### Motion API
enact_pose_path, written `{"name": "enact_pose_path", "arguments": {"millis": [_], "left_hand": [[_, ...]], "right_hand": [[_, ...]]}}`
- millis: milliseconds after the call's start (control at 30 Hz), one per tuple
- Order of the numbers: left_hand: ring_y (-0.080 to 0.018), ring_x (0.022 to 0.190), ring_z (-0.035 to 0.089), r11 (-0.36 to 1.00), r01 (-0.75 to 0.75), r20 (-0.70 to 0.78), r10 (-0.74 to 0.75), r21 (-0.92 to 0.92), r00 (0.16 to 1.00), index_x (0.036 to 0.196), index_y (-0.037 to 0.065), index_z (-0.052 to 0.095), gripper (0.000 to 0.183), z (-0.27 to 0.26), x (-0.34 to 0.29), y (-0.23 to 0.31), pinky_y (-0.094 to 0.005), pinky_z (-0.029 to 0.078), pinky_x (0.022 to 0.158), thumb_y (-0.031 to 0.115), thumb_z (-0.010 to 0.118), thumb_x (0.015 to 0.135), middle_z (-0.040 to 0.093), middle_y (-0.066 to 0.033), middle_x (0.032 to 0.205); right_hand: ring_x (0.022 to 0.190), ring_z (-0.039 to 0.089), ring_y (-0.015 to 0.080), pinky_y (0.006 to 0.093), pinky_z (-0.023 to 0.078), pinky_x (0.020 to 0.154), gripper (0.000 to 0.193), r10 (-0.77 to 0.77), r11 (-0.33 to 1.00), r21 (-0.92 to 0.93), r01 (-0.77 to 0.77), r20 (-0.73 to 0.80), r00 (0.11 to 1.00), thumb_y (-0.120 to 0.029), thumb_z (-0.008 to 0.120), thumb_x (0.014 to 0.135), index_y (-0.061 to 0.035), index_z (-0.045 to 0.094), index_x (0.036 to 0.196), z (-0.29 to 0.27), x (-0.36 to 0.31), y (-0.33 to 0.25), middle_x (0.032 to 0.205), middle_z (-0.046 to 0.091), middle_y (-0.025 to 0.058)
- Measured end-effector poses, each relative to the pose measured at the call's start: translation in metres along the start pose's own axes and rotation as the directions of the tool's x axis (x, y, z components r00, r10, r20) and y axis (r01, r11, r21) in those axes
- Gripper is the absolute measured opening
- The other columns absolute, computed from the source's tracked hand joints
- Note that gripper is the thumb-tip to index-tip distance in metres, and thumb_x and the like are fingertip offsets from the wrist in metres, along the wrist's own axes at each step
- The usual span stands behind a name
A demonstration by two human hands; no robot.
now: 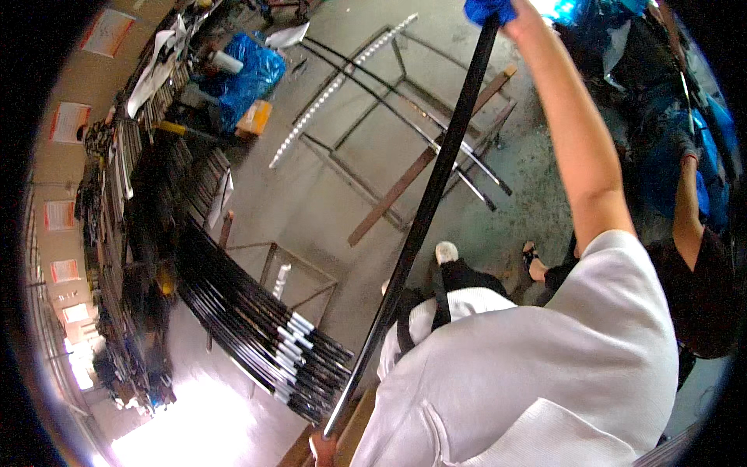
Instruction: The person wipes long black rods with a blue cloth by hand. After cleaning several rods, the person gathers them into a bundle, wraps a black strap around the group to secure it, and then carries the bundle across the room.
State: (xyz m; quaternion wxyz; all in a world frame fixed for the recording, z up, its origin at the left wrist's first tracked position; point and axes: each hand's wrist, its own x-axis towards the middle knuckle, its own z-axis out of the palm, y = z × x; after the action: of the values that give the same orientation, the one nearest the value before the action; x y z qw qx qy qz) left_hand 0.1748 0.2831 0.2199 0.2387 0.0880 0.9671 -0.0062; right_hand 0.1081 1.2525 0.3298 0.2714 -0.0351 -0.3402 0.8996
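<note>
A long black bar [440,175] slants from the top centre down to the lower left. My right arm reaches far up and outward. At the bar's upper end, my right hand [523,22] closes on it through a crumpled blue cloth or glove [490,9]. Low in the picture, my left hand [323,447] is closed around the bar's lower, shinier end; some of its fingers are cut off by the frame edge. Beside that end lies a bundle of black bars [249,327], several with silver-white bands near their ends.
A metal frame [397,58] on the floor bears thin dark rods [373,97], a wooden plank [397,194] and a pale perforated strip [342,82]. Blue plastic sheeting [253,74] lies at upper left, near stacked dark bars [140,179]. Another person [696,288] in dark clothing works at right.
</note>
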Motion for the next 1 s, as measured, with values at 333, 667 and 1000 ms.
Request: {"name": "enact_pose_path", "arguments": {"millis": [333,667,1000], "left_hand": [[-0.0231,0.050,0.054,0.989,-0.033,0.176,0.058,-0.141,0.983,0.071,-0.001,0.062,0.032,-0.021,0.091,0.202,-0.0389,0.041,0.051,0.032,0.065,0.074,0.055,-0.0170,0.055],[-0.0181,0.062,0.059,0.396,-0.418,-0.339,0.256,-0.817,0.905,0.078,0.002,0.061,0.020,-0.072,0.170,0.429,-0.0322,0.045,0.057,0.021,0.065,0.076,0.059,-0.0124,0.063],[-0.0382,0.071,0.060,0.797,-0.333,-0.174,0.284,-0.504,0.943,0.099,0.009,0.044,0.032,-0.067,0.153,0.380,-0.0442,0.046,0.062,0.022,0.065,0.078,0.061,-0.0170,0.073]], "right_hand": [[0.038,0.042,0.0079,0.0202,0.033,0.033,0.027,-0.097,0.986,0.139,0.094,0.014,0.995,-0.031,0.065,0.080,-0.0140,0.048,0.068,0.105,-0.019,0.072,0.051,0.043,-0.0013],[0.074,0.057,0.0122,0.0283,0.048,0.067,0.029,0.096,0.980,-0.154,-0.122,-0.166,0.981,-0.011,0.073,0.071,-0.0077,0.057,0.096,0.199,-0.176,0.294,0.082,0.059,0.0009],[0.039,0.045,0.0128,0.0261,0.041,0.039,0.020,-0.057,0.977,-0.213,0.010,-0.217,0.974,-0.026,0.066,0.079,-0.0105,0.056,0.086,0.199,-0.081,0.210,0.066,0.055,0.0014]]}}
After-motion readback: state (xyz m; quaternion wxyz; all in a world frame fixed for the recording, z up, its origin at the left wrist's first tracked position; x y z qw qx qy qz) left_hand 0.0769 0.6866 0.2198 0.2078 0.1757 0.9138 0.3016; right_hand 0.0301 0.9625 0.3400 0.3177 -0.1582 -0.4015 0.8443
